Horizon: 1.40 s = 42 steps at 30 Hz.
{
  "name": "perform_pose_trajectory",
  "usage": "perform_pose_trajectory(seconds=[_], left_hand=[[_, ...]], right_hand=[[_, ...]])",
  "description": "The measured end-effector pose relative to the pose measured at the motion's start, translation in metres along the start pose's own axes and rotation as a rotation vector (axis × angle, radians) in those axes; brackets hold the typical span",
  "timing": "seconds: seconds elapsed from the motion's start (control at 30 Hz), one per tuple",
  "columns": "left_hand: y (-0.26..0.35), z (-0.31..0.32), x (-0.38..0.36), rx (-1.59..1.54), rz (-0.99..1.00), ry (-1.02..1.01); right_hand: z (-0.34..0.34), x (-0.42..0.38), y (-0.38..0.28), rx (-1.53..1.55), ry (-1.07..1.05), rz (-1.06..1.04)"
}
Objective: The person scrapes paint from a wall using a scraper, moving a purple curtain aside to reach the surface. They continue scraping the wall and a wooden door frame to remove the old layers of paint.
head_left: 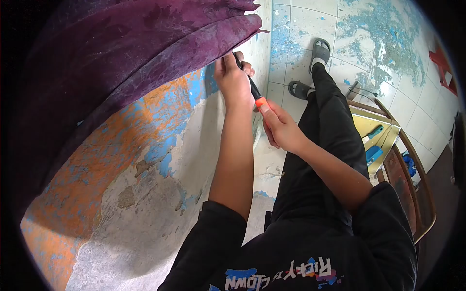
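A long tool (256,90) with a black shaft and an orange-red handle slants between my two hands. My left hand (234,75) is closed around its black upper part, just under the edge of a purple curtain (160,53). Lower down, my right hand (281,127) grips the orange handle. The tool's far end is hidden by my left hand and the cloth. Behind my left forearm is a wall (179,145) with peeling orange and blue paint and bare grey patches.
At the right, a wooden chair (428,213) holds a yellow board (361,123) with a green-handled tool (375,131) and a blue object (374,154). A red object (441,70) stands farther right on paint-stained floor tiles (301,24). My sandalled feet are below the wall.
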State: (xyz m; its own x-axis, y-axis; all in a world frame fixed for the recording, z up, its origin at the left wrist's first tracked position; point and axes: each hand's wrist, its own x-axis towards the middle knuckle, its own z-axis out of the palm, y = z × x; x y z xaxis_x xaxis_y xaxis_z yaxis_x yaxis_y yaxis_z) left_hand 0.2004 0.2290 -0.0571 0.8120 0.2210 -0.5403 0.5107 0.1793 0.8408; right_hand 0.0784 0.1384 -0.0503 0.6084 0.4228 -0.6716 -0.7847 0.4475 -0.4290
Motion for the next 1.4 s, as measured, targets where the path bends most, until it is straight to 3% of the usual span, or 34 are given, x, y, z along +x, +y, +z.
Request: perform_pose_trajectory(seconds=[0.17, 0.27, 0.43, 0.63, 0.8, 0.87, 0.97, 1.0, 1.17, 1.3, 1.4], left_hand=[[-0.026, -0.024, -0.042, 0.044, -0.101, 0.054], [-0.053, -0.054, -0.068, 0.022, -0.133, 0.223], [-0.030, -0.039, -0.035, 0.046, -0.099, 0.072], [0.005, 0.012, 0.019, 0.028, 0.106, -0.044], [-0.025, -0.019, -0.034, 0.059, -0.072, 0.107], [-0.046, -0.045, -0.060, 0.091, -0.171, 0.157], [-0.058, -0.068, -0.074, 0.098, -0.191, 0.172], [-0.051, -0.063, -0.073, 0.133, -0.187, 0.160], [-0.018, -0.029, -0.024, 0.114, -0.079, -0.012], [0.001, -0.007, -0.020, -0.005, -0.037, -0.025], [-0.008, -0.016, -0.049, -0.069, -0.083, -0.003]], right_hand=[[-0.003, -0.033, 0.055, -0.107, 0.043, 0.019], [-0.002, -0.041, 0.076, -0.124, 0.002, 0.108], [0.002, -0.016, 0.057, -0.011, -0.013, 0.037], [-0.006, 0.019, -0.007, -0.076, 0.029, -0.074], [-0.010, -0.014, 0.060, -0.225, 0.075, -0.148], [-0.011, -0.033, 0.090, -0.295, 0.046, 0.027], [-0.015, -0.037, 0.099, -0.438, -0.047, 0.045], [-0.019, -0.028, 0.107, -0.501, -0.043, -0.044], [-0.025, 0.016, 0.073, -0.459, 0.053, -0.283], [-0.030, 0.014, 0.032, -0.462, 0.086, -0.271], [-0.046, -0.015, 0.016, -0.714, 0.044, -0.222]])
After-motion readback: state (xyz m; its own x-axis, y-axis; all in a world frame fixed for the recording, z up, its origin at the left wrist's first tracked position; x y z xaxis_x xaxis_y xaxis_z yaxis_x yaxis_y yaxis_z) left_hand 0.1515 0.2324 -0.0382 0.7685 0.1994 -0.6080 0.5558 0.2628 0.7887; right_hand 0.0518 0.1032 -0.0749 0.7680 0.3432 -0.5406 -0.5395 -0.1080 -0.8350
